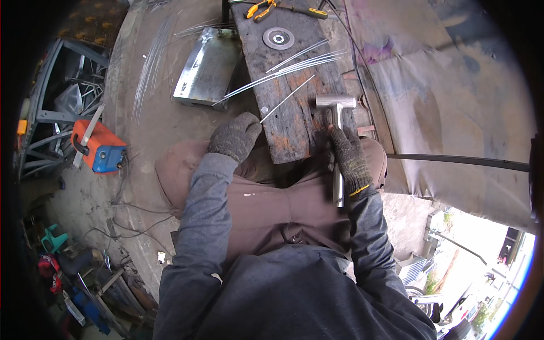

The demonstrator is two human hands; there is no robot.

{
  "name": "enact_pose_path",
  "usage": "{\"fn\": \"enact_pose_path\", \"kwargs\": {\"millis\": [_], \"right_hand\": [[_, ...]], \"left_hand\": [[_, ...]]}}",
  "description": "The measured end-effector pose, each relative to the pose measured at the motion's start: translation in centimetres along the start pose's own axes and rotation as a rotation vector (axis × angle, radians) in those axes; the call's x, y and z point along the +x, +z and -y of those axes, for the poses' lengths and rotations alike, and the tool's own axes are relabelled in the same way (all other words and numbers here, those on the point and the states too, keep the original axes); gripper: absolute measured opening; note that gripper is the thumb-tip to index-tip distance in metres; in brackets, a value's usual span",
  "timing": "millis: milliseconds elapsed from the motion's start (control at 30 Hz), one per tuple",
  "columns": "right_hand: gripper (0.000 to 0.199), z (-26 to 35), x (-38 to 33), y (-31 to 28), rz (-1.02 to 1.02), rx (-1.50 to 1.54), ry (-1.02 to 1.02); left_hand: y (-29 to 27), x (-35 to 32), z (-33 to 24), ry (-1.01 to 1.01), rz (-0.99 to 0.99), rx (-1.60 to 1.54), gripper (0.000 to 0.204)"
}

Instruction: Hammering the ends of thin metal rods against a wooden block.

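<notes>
"Head view: left hand [235, 137]?"

"Narrow pinch on one thin rod [289, 96], upper centre, slanting over the plank [292, 133]; loose rods [303, 64] lie just above it."

"Then?"

"Steel hammer [336, 102], right of centre, right hand [351, 154] wrapped round its handle. I'd judge one rod in hand, others left. Anything finished? I can't tell."

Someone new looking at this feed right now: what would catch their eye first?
Probably the shiny metal hammer in the gloved right hand, its head over the dark wooden board. Next, the orange-and-blue box on the floor at left, and the bright sheet-metal box beside the board's far left edge.
</notes>
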State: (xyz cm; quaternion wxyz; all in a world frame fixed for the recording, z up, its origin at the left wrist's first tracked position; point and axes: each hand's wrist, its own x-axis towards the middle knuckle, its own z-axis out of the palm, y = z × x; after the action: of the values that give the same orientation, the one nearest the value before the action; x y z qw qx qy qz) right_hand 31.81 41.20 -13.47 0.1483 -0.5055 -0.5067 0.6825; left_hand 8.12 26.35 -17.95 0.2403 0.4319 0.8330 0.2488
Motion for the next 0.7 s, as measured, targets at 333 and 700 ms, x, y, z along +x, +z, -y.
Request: {"fn": "enact_pose_path", "kwargs": {"millis": [333,700], "right_hand": [[0.034,3.3,1.1,4.0,-0.173,-0.502,-0.660],[0.045,1.5,3.4,4.2,-0.207,-0.884,-0.726]], "left_hand": [[0.1,0.1,0.2,0.039,-0.029,-0.042,0.022],[-0.1,0.3,-0.5,0.036,-0.014,-0.043,0.023]]}}
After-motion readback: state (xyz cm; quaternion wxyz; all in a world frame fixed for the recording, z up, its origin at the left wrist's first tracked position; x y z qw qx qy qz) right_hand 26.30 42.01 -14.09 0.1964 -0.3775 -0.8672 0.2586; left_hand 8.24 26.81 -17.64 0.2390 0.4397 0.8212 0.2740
